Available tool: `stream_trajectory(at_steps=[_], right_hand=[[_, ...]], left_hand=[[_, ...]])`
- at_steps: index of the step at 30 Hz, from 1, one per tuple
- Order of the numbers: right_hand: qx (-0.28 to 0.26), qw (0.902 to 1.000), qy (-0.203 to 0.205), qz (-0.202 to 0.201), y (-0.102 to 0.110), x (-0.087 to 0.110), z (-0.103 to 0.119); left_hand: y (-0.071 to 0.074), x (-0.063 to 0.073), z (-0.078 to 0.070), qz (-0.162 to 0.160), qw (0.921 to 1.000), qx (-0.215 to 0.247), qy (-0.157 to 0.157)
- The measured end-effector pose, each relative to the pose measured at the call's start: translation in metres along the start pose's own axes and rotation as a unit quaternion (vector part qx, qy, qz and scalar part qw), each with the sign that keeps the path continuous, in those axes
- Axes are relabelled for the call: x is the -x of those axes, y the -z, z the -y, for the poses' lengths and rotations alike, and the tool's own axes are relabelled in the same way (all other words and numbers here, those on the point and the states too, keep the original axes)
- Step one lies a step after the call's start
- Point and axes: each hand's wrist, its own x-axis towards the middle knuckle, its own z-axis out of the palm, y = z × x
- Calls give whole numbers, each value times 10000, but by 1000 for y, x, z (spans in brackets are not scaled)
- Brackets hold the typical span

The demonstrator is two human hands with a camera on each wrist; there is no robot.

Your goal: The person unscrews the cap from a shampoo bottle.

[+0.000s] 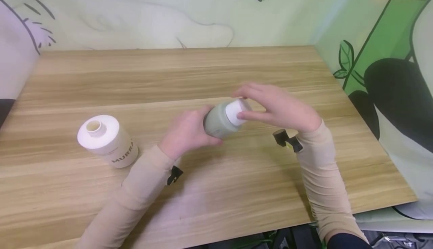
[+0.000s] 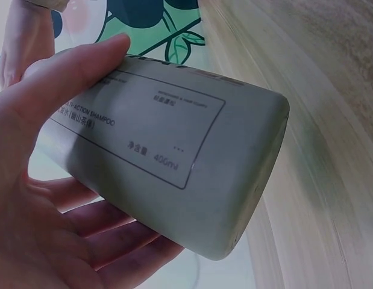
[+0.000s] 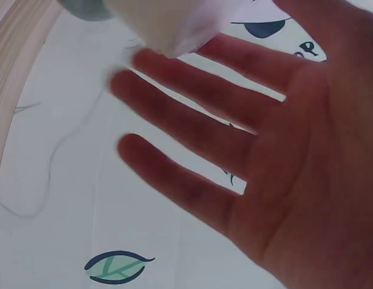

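Note:
A grey-green shampoo bottle [image 1: 219, 123] is held tilted above the wooden table by my left hand [image 1: 189, 130]. In the left wrist view, the thumb lies across the printed label and the fingers curl round beneath the bottle [image 2: 192, 138]. Its white cap [image 1: 236, 110] points up and to the right. My right hand [image 1: 280, 106] pinches this cap between thumb and forefinger. Its other fingers [image 3: 186, 120] are spread and nearly straight in the right wrist view, with the cap [image 3: 174, 24] at the top edge.
A white bottle [image 1: 107, 140] with dark lettering and a bare neck stands upright on the table [image 1: 236, 189], left of my left forearm. Painted walls [image 1: 203, 12] rise behind the table and at its sides. Cables and dark equipment [image 1: 291, 237] show below its front edge.

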Motion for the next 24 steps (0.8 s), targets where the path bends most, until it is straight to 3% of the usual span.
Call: stream_trajectory(at_steps=[5,10,12,14,19,21,24], right_hand=[[176,9996,-14,200,0,3,-1],[294,9951,943,6,-2,3,-3],[274,9933,1120,-60,-2,3,-2],[181,9957,905,-22,-2,2,0],[172,9994,-173,229,-1,1,3],[247,9990,-265,264,-2,1,2],[336,9991,59,250,-2,2,0]], left_hand=[[-1,0,1,17,9999,-79,-60],[0,1,1,2,10000,-49,-71],[1,2,1,-9,10000,-44,-59],[1,2,0,-26,10000,-28,-44],[1,2,-1,-44,10000,18,-52],[2,2,-1,-38,10000,20,-72],[2,2,-1,-7,10000,16,-85]])
